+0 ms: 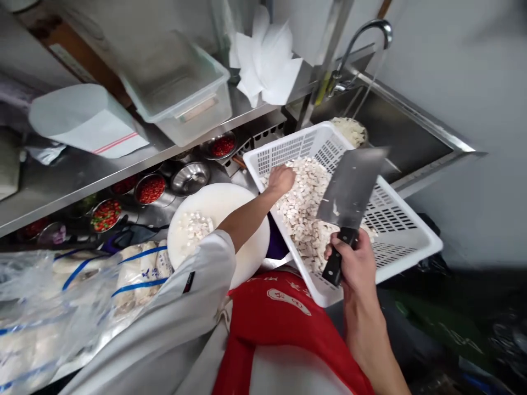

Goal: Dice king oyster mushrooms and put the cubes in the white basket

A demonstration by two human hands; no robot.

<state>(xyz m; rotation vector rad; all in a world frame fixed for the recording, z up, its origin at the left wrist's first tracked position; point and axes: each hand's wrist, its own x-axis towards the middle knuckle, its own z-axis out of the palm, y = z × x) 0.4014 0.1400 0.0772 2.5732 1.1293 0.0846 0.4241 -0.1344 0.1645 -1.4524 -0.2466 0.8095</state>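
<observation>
While the left hand point(282, 179) lies spread on the white cut pieces point(302, 216) heaped in the perforated basket point(405, 230) beside the sink point(405, 134), the right hand point(357, 262) grips the cleaver point(349, 192) closed-fisted, blade raised up and aside, apart from the fingers.

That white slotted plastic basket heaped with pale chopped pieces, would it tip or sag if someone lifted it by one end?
The white slotted plastic basket probably tips easily: it already sits tilted across the steel sink edge. The pale chopped pieces would likely slide downhill. Its moulded rim looks fairly stiff.
</observation>
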